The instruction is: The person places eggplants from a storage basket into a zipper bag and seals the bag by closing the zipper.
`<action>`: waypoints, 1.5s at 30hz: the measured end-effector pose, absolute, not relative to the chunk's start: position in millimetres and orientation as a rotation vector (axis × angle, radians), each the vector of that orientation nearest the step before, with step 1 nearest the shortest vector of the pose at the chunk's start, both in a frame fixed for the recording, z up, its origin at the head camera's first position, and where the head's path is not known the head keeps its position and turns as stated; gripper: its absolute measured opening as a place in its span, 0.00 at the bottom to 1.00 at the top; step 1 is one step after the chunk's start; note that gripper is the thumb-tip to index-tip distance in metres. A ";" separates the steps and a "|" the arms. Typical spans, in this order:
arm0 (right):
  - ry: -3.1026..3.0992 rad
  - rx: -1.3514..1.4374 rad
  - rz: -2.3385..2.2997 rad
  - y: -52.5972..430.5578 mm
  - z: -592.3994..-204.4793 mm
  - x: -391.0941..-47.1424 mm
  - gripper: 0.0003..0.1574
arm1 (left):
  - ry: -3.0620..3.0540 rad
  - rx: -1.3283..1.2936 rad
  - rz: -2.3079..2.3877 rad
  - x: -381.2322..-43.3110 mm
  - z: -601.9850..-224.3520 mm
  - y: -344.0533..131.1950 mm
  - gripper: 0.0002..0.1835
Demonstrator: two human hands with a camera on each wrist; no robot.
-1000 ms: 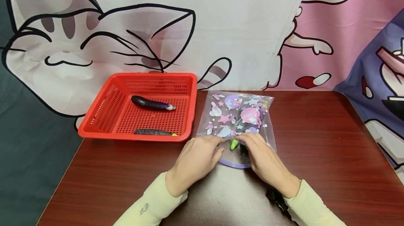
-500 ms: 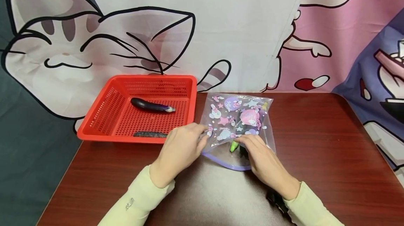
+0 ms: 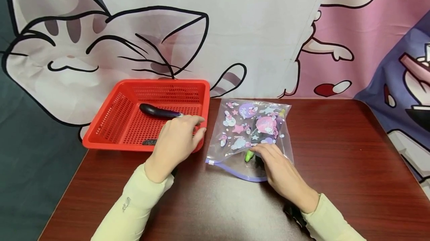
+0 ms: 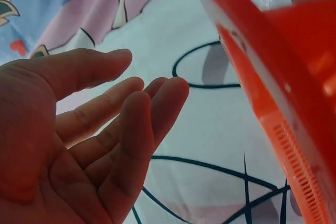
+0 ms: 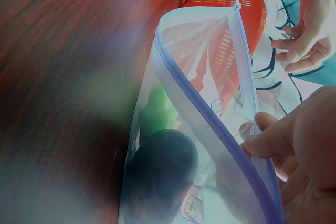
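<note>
My left hand hovers over the right front rim of the red plastic basket, fingers slightly bent and holding nothing in the left wrist view. Inside the basket lie a dark purple eggplant and a dark, rough, long vegetable, partly hidden by that hand. My right hand pinches the upper edge of a clear printed zip bag between thumb and fingers. The bag's mouth, edged by a purple zip strip, gapes towards me. Through the plastic show a rounded dark thing and a green tip.
The basket and the bag lie side by side at the back of the brown wooden table. A cartoon-printed cloth hangs just behind them. A white slider sits at the left end of the zip strip.
My left hand has let go of the bag's edge and moved left and up, over the basket. My right hand stays at the bag's mouth.
</note>
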State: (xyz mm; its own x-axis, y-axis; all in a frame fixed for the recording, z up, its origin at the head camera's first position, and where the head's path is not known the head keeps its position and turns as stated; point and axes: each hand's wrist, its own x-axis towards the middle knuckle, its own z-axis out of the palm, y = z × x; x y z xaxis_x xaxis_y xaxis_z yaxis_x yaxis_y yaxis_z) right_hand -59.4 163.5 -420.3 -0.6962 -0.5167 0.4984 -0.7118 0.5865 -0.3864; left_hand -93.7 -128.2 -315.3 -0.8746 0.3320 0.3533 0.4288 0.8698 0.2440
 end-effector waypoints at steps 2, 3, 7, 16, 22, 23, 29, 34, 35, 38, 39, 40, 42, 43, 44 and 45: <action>-2.489 0.997 0.819 163.4 -420.5 -59.3 0.25 | -2.751 -0.557 -0.456 -97.9 -314.4 -131.0 0.12; -2.493 0.995 0.817 163.4 -420.5 -59.2 0.25 | -2.755 -0.550 -0.453 -100.0 -313.9 -132.7 0.12; -2.502 0.993 0.823 163.3 -420.7 -59.0 0.25 | -2.765 -0.534 -0.446 -106.9 -311.5 -138.3 0.12; -2.513 0.989 0.816 164.1 -421.4 -59.0 0.25 | -2.776 -0.510 -0.429 -122.6 -308.2 -147.9 0.12; -2.528 0.980 0.818 164.3 -419.6 -58.2 0.25 | -2.807 -0.478 -0.415 -135.0 -308.9 -153.9 0.11; -2.529 0.980 0.819 164.3 -419.6 -58.2 0.24 | -2.816 -0.471 -0.407 -136.8 -309.0 -154.8 0.12; -2.520 0.981 0.819 164.3 -420.6 -58.4 0.24 | -2.868 -0.415 -0.389 -145.9 -308.2 -160.5 0.13; -2.507 0.986 0.814 164.2 -420.9 -58.8 0.24 | -2.883 -0.403 -0.384 -152.8 -306.9 -164.9 0.13; -2.504 0.987 0.814 164.3 -420.8 -58.9 0.24 | -2.891 -0.399 -0.385 -154.2 -306.7 -165.6 0.13; -2.495 0.992 0.817 164.5 -420.6 -58.8 0.24 | -2.919 -0.394 -0.384 -158.9 -306.7 -167.3 0.14; -2.497 0.991 0.817 164.6 -420.4 -58.7 0.24 | -2.930 -0.390 -0.385 -160.5 -306.7 -167.8 0.14; -2.499 0.990 0.818 164.7 -420.2 -58.6 0.23 | -2.938 -0.385 -0.384 -162.2 -306.7 -168.1 0.14; -2.499 0.993 0.821 164.8 -420.1 -58.6 0.23 | -2.952 -0.372 -0.387 -165.6 -306.3 -168.8 0.14; -2.499 0.994 0.827 164.8 -420.0 -58.6 0.23 | -2.958 -0.364 -0.387 -167.3 -305.9 -169.0 0.15; -2.498 0.995 0.830 164.7 -419.9 -58.7 0.23 | -2.962 -0.355 -0.390 -169.2 -305.6 -169.3 0.15; -2.504 0.994 0.832 164.8 -419.8 -58.8 0.23 | -2.966 -0.348 -0.393 -171.0 -305.5 -169.6 0.15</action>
